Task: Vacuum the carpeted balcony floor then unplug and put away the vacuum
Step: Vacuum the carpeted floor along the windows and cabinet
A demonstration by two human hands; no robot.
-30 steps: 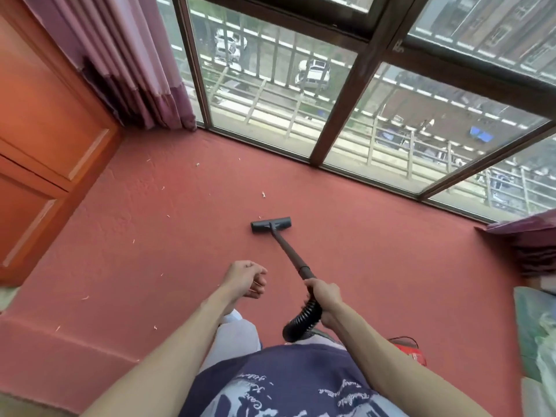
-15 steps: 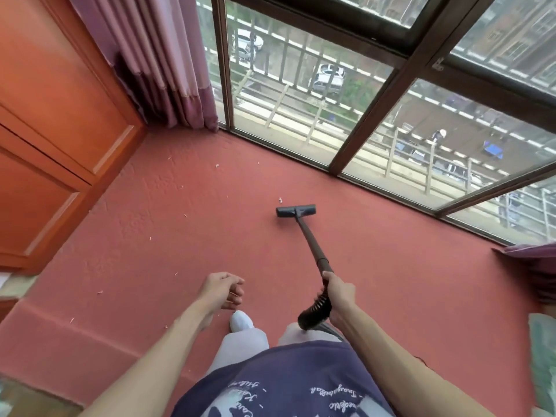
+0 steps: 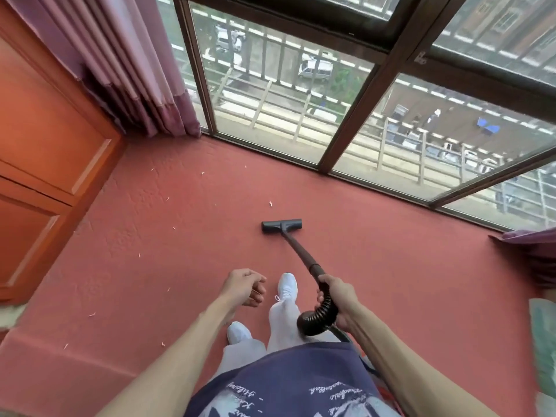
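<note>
An orange wooden cabinet [image 3: 45, 152] is filling the left edge of the frame, and pink pleated curtains [image 3: 132, 64] are hanging at the upper left, reaching down to the red carpet [image 3: 156, 236]. Small pale scraps of debris [image 3: 270, 203] are lying scattered over the left and centre of that carpet. Slightly left of centre, low in the frame, the left hand [image 3: 245, 285] is hanging over the carpet with its fingers loosely curled inward, grasping nothing. Just right of it, a white shoe [image 3: 287, 285] is stepping forward on the carpet. In the centre, the dark vacuum floor head [image 3: 281, 226] is resting flat on the carpet, with one scrap just beyond it toward the window. The vacuum wand [image 3: 298, 251] is slanting down and right to the right hand [image 3: 338, 299], whose fingers are wrapped around the top of the ribbed hose [image 3: 319, 317]. Large dark-framed windows [image 3: 346, 136] are spanning the upper right.
</note>
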